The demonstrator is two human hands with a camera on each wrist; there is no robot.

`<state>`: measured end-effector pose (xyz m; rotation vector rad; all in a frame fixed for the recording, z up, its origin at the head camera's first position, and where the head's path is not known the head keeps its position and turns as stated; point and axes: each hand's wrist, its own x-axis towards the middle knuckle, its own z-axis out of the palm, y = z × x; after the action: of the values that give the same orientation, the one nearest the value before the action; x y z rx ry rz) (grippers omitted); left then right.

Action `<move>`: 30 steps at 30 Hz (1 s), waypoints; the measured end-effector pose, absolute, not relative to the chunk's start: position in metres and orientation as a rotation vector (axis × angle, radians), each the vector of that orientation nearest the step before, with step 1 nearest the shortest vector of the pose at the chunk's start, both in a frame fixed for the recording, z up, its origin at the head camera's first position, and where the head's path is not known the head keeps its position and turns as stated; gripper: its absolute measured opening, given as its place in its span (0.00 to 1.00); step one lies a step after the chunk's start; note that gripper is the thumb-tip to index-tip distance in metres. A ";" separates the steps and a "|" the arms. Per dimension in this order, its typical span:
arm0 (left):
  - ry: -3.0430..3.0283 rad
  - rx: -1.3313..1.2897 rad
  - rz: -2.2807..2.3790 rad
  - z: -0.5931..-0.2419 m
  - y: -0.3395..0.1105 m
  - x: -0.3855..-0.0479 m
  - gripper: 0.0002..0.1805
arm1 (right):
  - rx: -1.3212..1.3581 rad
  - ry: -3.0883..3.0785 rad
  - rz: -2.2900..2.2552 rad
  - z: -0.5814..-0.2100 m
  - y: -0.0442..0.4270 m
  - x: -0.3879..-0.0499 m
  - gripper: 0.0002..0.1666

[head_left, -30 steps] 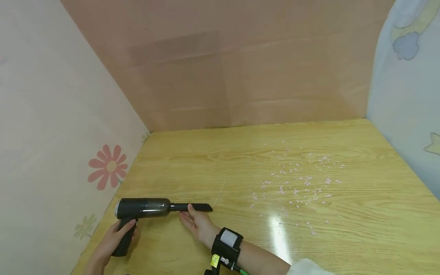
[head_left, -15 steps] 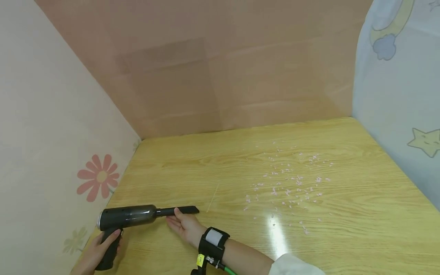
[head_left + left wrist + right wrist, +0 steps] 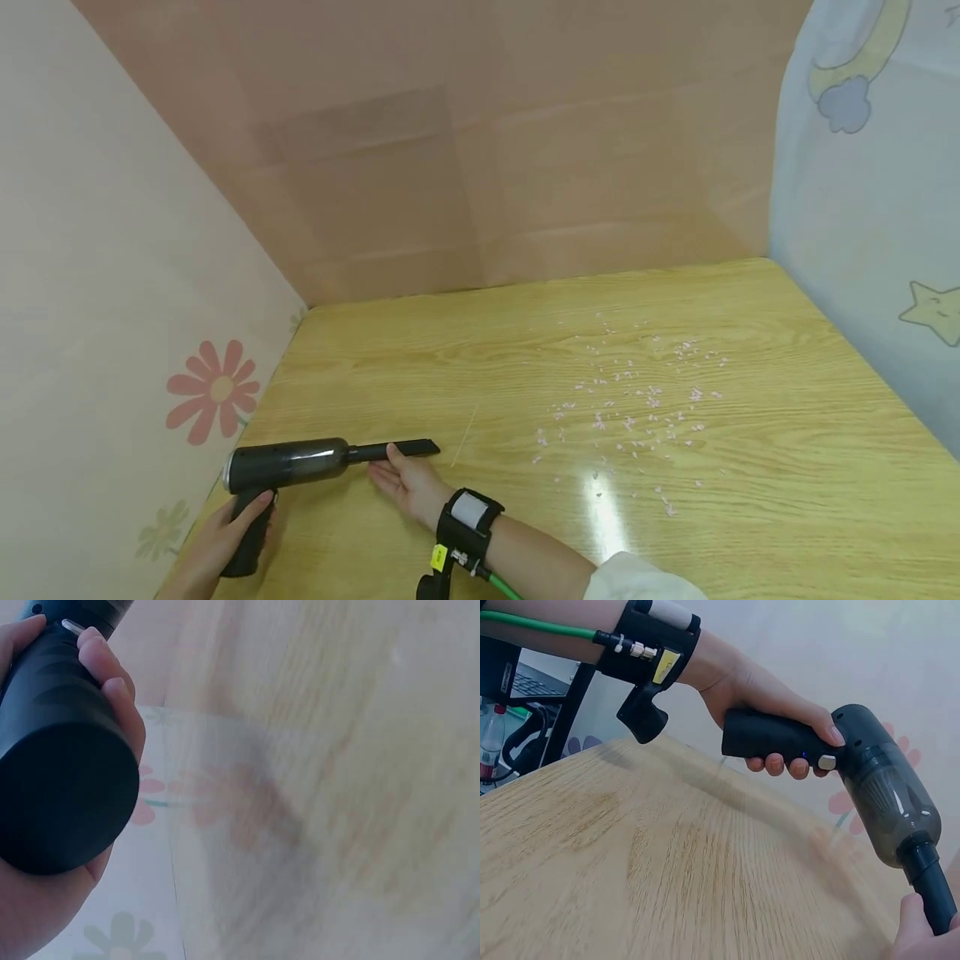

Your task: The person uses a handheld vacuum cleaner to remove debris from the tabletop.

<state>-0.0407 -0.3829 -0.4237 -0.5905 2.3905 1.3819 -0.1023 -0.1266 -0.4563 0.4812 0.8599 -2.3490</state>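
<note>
My left hand (image 3: 217, 537) grips the handle of a black handheld vacuum cleaner (image 3: 288, 464), its fingers wrapped round it in the left wrist view. The vacuum is held over the left part of the table, its slim nozzle (image 3: 418, 447) pointing right. My right hand (image 3: 422, 492) holds that nozzle, thumb on the near side and fingers beneath. The right wrist view shows the smoky clear dust cup (image 3: 896, 799) and a small blue light on the handle (image 3: 772, 735). To the right, tiny pale pink scraps (image 3: 652, 402) lie scattered over the wooden table (image 3: 787, 483).
A flowered white panel (image 3: 135, 275) borders the table on the left, a brown sheet (image 3: 525, 167) at the back, and a white patterned cloth (image 3: 862, 217) on the right. A green cable (image 3: 504, 586) runs from my right wristband. A bottle (image 3: 491, 742) stands beyond the table.
The head view has turned slightly, so everything sits further left in the picture. Both hands keep their hold, and the vacuum has risen a little in view since half a second ago.
</note>
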 end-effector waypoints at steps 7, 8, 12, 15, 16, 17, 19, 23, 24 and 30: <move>2.386 -0.549 1.370 -0.426 -0.372 -0.050 0.27 | 0.493 0.860 -2.387 -0.456 -0.113 -0.100 0.29; 2.386 -0.538 1.375 -0.426 -0.369 -0.051 0.27 | 0.498 0.862 -2.392 -0.456 -0.111 -0.100 0.29; 2.364 -0.481 1.408 -0.426 -0.355 -0.055 0.27 | 0.523 0.873 -2.396 -0.456 -0.095 -0.098 0.30; 2.350 -0.453 1.436 -0.426 -0.341 -0.058 0.28 | 0.524 0.866 -2.401 -0.456 -0.081 -0.096 0.32; 2.346 -0.444 1.438 -0.426 -0.337 -0.059 0.28 | 0.523 0.865 -2.402 -0.456 -0.077 -0.095 0.33; 2.339 -0.435 1.446 -0.426 -0.334 -0.060 0.28 | 0.523 0.865 -2.404 -0.457 -0.072 -0.094 0.33; 2.335 -0.433 1.457 -0.426 -0.326 -0.061 0.28 | 0.522 0.873 -2.410 -0.457 -0.064 -0.092 0.34; 2.320 -0.408 1.481 -0.427 -0.312 -0.061 0.27 | 0.546 0.868 -2.427 -0.458 -0.047 -0.087 0.33; 2.318 -0.403 1.482 -0.428 -0.309 -0.061 0.27 | 0.551 0.862 -2.431 -0.458 -0.043 -0.086 0.33; 2.286 -0.386 1.493 -0.429 -0.289 -0.058 0.29 | 0.563 0.848 -2.420 -0.455 -0.021 -0.077 0.32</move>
<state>-0.0579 -0.2892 -0.4285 -0.3862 2.2859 1.4934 -0.0766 -0.0207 -0.4550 0.5633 0.8483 -2.4198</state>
